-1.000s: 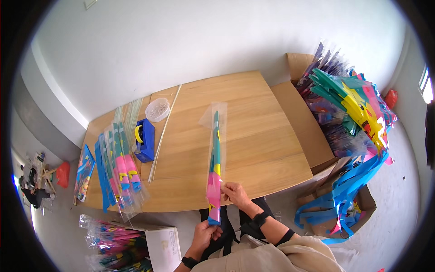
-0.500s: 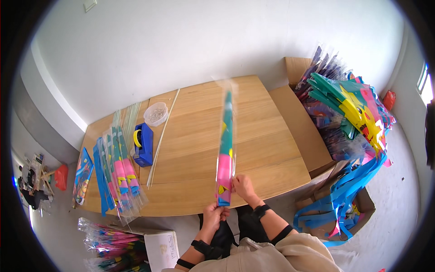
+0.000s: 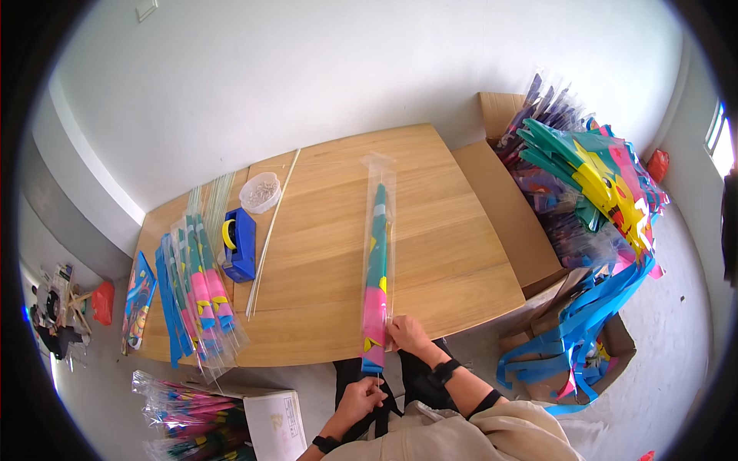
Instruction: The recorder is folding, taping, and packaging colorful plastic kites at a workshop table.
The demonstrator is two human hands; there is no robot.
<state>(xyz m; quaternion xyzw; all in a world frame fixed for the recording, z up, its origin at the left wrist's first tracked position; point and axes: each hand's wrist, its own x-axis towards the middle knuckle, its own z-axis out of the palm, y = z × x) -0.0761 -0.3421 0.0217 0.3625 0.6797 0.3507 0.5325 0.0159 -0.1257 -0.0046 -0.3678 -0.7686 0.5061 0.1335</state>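
A folded kite (image 3: 375,265) in green, pink and yellow lies lengthwise over the near part of the table, inside a long clear plastic sleeve (image 3: 381,170). The sleeve's far end extends past the kite's green tip. At the blue near end, just beyond the table edge, my left hand (image 3: 361,401) pinches a thin pale strand or rod tip; its exact kind is hard to make out. My right hand (image 3: 411,336) is closed at the sleeve's right edge near the pink part, with its fingertips partly hidden.
Left on the wooden table (image 3: 453,238) are several sleeved kites (image 3: 201,284), a blue tape dispenser (image 3: 241,246), a tub of small pieces (image 3: 260,192) and thin rods (image 3: 273,230). A carton (image 3: 503,207) heaped with kites stands right; another box (image 3: 615,349) holds blue strips.
The sleeved kite has slid toward me, its near end now past the table edge. My left hand has moved down toward my body, and my right hand slightly down too.
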